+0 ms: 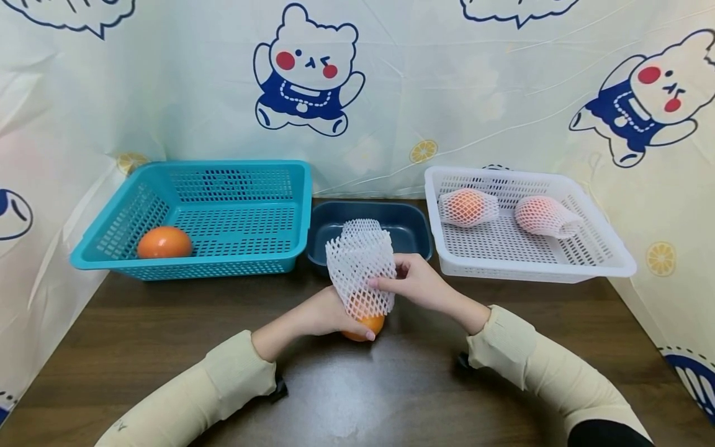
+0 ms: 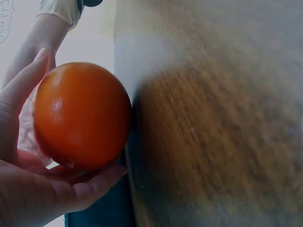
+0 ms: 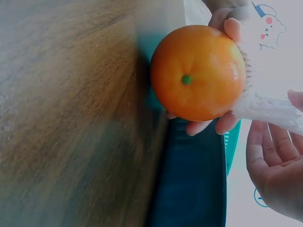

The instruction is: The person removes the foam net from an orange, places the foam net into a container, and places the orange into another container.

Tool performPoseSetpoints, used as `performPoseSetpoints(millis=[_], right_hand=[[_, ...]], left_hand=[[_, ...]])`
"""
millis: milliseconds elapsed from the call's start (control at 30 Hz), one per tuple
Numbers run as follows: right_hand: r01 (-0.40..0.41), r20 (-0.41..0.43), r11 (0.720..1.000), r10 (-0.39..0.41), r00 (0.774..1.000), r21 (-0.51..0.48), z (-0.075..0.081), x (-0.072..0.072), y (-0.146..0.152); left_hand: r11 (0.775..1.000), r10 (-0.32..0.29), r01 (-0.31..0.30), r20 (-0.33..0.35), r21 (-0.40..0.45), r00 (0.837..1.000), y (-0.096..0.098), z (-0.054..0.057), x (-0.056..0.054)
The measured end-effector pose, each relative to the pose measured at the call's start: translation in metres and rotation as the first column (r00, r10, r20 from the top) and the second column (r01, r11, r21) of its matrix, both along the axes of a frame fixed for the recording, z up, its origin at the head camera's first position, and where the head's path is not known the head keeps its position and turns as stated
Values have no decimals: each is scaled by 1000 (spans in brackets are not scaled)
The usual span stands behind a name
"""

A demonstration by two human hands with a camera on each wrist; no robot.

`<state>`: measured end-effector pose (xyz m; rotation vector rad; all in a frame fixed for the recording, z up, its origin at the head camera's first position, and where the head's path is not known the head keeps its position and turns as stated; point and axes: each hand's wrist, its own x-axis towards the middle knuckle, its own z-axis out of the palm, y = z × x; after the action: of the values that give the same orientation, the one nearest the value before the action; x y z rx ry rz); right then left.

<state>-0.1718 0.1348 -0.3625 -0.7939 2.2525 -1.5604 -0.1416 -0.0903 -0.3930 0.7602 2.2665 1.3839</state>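
My left hand holds an orange low over the table, thumb on one side and fingers round the other, as the left wrist view shows. A white foam net sleeve covers the upper part of this orange. With thumb and fingers, my right hand pinches the net's right side. Seen from the right wrist, the orange's bare end shows a green stem spot, and the net stretches away behind it toward the right hand.
A teal basket on the left contains one bare orange. Between the baskets sits a dark blue tray with white netting in it. In the white basket on the right lie two netted oranges. A printed cloth hangs behind.
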Motion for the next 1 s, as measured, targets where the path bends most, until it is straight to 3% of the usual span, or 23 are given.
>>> performPoseSetpoints(millis=[200, 533, 867, 1000], right_hand=[[3, 22, 998, -1, 1000, -65, 3, -2, 0], [53, 116, 986, -35, 993, -158, 8, -14, -3], [123, 171, 973, -90, 981, -194, 5, -31, -10], [126, 175, 975, -94, 980, -183, 2, -37, -13]], left_hand=[[1000, -27, 27, 10, -2, 1000, 0, 1, 0], [1000, 4, -3, 43, -28, 999, 0, 3, 1], [984, 29, -27, 11, -177, 1000, 1, 3, 2], [986, 24, -18, 34, -167, 999, 0, 5, 2]])
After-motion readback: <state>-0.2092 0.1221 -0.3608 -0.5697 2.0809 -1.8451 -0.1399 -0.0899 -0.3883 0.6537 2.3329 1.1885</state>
